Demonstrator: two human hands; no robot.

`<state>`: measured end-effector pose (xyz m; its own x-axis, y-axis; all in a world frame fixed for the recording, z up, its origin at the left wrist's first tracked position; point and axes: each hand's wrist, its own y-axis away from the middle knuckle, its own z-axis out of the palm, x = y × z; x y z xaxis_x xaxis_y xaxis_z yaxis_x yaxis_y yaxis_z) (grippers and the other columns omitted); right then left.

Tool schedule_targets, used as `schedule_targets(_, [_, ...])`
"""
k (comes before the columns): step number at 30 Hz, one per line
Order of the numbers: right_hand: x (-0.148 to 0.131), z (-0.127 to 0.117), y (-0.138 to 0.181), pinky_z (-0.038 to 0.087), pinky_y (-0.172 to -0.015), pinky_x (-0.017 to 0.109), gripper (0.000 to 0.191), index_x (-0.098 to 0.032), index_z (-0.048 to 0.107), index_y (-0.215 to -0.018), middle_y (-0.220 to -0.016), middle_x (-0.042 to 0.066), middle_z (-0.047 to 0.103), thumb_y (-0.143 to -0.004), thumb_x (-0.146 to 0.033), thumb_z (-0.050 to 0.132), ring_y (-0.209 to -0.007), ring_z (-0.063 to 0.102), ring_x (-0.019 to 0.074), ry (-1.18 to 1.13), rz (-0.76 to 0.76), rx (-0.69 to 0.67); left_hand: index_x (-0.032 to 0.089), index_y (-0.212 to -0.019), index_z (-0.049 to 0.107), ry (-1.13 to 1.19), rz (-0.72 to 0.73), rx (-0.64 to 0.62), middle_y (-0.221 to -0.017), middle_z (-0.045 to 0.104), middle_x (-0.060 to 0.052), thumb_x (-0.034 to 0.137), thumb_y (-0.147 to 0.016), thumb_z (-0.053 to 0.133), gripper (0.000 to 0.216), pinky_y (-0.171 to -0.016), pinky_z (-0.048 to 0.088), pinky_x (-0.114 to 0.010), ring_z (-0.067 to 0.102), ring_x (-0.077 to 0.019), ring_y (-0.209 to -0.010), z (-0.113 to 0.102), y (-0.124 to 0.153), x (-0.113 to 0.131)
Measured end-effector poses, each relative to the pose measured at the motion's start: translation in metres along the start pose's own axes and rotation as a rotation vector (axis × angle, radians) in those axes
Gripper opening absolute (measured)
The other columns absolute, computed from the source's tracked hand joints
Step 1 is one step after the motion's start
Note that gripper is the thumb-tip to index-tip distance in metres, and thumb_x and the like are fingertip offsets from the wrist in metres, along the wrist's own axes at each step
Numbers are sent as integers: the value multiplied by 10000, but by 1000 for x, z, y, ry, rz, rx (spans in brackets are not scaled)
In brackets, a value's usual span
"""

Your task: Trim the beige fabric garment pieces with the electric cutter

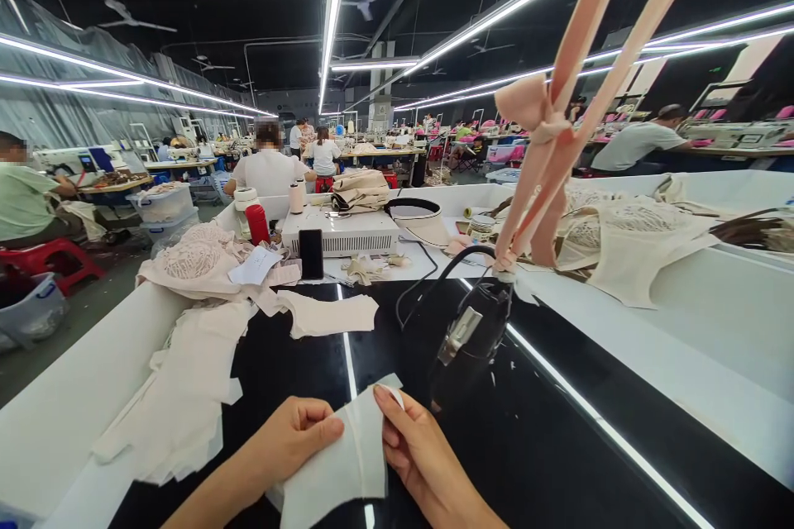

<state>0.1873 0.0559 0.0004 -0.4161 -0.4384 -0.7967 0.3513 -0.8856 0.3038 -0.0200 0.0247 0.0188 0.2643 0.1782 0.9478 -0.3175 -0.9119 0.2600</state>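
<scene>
Between my two hands a pale cut fabric piece [353, 463] with curved edges and a seam-like line is held over the glossy black tabletop [533, 446]. My left hand [303, 430] pinches its left side, thumb on top. At the upper right corner my right hand [415, 438] grips the edge between thumb and fingers. Left of my hands lies a stack of cream fabric pieces [186, 388], and ahead of them a single curved cream piece [328, 314]. A small black iron-like tool with a metal clip [460, 335] hangs by peach fabric straps [546, 140] to the right.
A phone [311, 254] leans against a white vented box [347, 235]. Lace bra pieces [192, 252] lie at the left, more lace garments [638, 231] at the right. A black cable [434, 285] loops near the hanging tool. White raised edges [80, 397] border the table. People sit at machines beyond.
</scene>
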Motion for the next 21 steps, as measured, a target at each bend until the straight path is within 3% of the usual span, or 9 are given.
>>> schedule_targets(3, [-7, 2, -4, 189, -425, 140, 633, -155, 716, -863, -539, -105, 379, -592, -660, 984, -488, 253, 28, 71, -38, 40, 199, -720, 509, -179, -16, 11, -651, 420, 59, 788, -828, 638, 613, -564, 253, -252, 352, -112, -595, -19, 5, -2])
schedule_targets(5, [-11, 6, -9, 197, -422, 152, 687, -157, 755, -962, -535, -95, 419, -579, -685, 973, -479, 290, 38, 125, -93, 73, 190, -746, 581, -406, 27, 120, -688, 510, 40, 575, -930, 602, 427, -605, 301, -251, 467, -133, -648, -32, 10, 2])
schedule_targets(7, [-17, 10, -12, 244, -434, 162, 702, -170, 772, -995, -562, -64, 514, -573, -697, 965, -485, 356, 48, 150, -143, 93, 202, -840, 669, -663, 153, 285, -799, 612, 19, 416, -1004, 528, 304, -665, 358, -254, 579, -154, -734, -44, 17, 7])
schedule_targets(10, [-27, 12, -10, 395, -523, 187, 602, -191, 790, -938, -736, 8, 685, -616, -673, 952, -586, 519, 85, 209, -239, 80, 230, -955, 709, -997, 424, 476, -886, 643, -2, 357, -1112, 389, 379, -650, 389, -260, 635, -158, -731, -54, 31, 8])
schedule_targets(13, [-31, 4, -1, 509, -665, 251, 445, -206, 804, -897, -842, 38, 743, -775, -632, 853, -666, 610, 133, 436, -324, -16, 234, -885, 694, -1167, 570, 372, -815, 651, 14, 380, -1162, 359, 459, -582, 380, -262, 655, -145, -675, -53, 46, 2])
schedule_targets(16, [-25, -13, 9, 531, -691, 286, 315, -212, 802, -899, -844, 31, 731, -850, -522, 771, -656, 631, 155, 705, -278, -110, 232, -803, 674, -1180, 554, 203, -713, 671, 47, 414, -1129, 527, 401, -542, 372, -272, 668, -137, -614, -45, 55, -9])
schedule_targets(19, [-16, -27, 18, 520, -684, 282, 194, -221, 789, -944, -875, 27, 719, -874, -370, 687, -710, 656, 176, 934, -234, -142, 222, -814, 679, -1151, 546, 221, -720, 688, 35, 297, -1109, 563, 326, -577, 418, -271, 683, -160, -654, -31, 51, -16])
schedule_targets(21, [-14, -31, 23, 528, -766, 289, 172, -237, 784, -982, -938, 31, 740, -877, -296, 662, -829, 688, 200, 1064, -259, -174, 220, -873, 692, -1091, 570, 261, -782, 706, 19, 201, -1099, 527, 281, -639, 474, -267, 696, -175, -723, -19, 40, -17])
